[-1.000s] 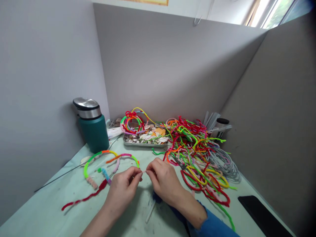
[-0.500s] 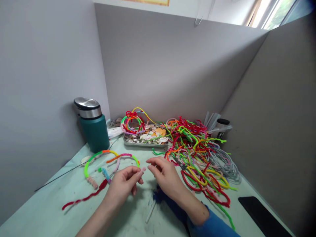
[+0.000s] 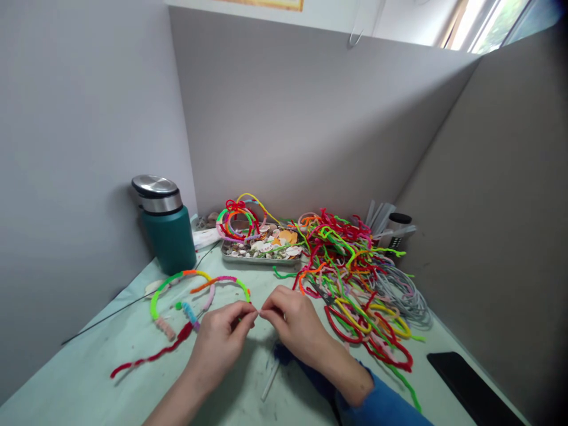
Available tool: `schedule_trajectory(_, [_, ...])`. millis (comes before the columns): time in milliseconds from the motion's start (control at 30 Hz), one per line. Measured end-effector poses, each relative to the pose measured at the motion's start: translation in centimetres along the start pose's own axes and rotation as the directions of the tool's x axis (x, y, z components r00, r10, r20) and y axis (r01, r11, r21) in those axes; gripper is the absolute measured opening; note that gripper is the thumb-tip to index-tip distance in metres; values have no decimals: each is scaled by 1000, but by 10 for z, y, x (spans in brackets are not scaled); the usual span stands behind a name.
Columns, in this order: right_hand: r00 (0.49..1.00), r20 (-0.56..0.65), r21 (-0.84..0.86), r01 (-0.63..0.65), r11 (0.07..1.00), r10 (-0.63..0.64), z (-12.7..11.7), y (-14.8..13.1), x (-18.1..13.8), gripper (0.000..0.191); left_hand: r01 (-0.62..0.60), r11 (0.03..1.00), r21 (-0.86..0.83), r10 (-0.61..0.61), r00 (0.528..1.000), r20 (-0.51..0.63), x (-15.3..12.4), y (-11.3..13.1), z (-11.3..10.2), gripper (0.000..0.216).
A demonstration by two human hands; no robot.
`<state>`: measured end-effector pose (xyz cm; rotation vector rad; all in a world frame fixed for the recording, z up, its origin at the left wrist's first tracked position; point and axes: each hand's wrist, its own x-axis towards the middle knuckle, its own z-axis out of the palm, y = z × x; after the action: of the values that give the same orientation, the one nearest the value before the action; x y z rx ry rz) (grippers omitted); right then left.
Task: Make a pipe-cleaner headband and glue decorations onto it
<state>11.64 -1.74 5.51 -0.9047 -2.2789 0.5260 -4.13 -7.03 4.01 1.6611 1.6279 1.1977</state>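
In the middle, my left hand (image 3: 222,334) and my right hand (image 3: 299,325) meet at the fingertips, both closed in a pinch. Between them is a small pink piece, now almost wholly hidden by the fingers. Just beyond my left hand lies a multicoloured pipe-cleaner loop (image 3: 153,305), with an orange, pink and green curve beside it. A red pipe cleaner (image 3: 151,358) stretches to the left of that hand. Below my hands a thin white stick (image 3: 270,381) rests on the table. Right of my right hand are scissors (image 3: 329,299) with red handles.
A teal bottle (image 3: 167,239) stands at the back left. Next to it, a metal tray (image 3: 261,260) holds shells and pale pieces, with coloured rings on top. Tangled pipe cleaners (image 3: 344,245) cover the right side. A black phone-like slab (image 3: 470,384) lies front right. Grey partitions surround the table.
My fingertips have come together. The right thumb and index finger, apart before, have closed in a pinch, and the pink piece that stuck out of my left fingers is now covered.
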Motion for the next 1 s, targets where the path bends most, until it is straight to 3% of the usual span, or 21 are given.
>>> schedule_trajectory(133, [991, -89, 252, -79, 965, 105, 5, -2, 1, 14, 190, 947, -260, -173, 981, 87, 3, -2, 0, 23])
schedule_trajectory(233, [974, -95, 464, -140, 875, 207, 10, -5, 2, 14, 328, 777, -537, -253, 944, 211, 4, -5, 1, 24])
schedule_trajectory(367, [959, 44, 795, -202, 572, 278, 16, -12, 1, 14, 488, 473, -734, -227, 872, 433, 2, -6, 1, 23])
schedule_trajectory(467, [948, 111, 876, -235, 422, 298, 19, -16, 1, 13, 505, 407, -761, -187, 862, 472, 0, -5, 1, 23])
schedule_trajectory(567, [917, 95, 846, -280, 455, 387, 22, -15, 2, 14, 456, 468, -757, -233, 890, 393, 2, -5, 2, 23])
schedule_trajectory(800, [893, 61, 769, -328, 549, 447, 27, -7, 4, 21, 265, 785, -560, -261, 961, 90, 8, -6, 0, 29])
schedule_trajectory(1000, [883, 128, 745, -386, 543, 452, 26, -6, 3, 23, 244, 839, -486, -253, 966, 47, 8, -5, -1, 26])
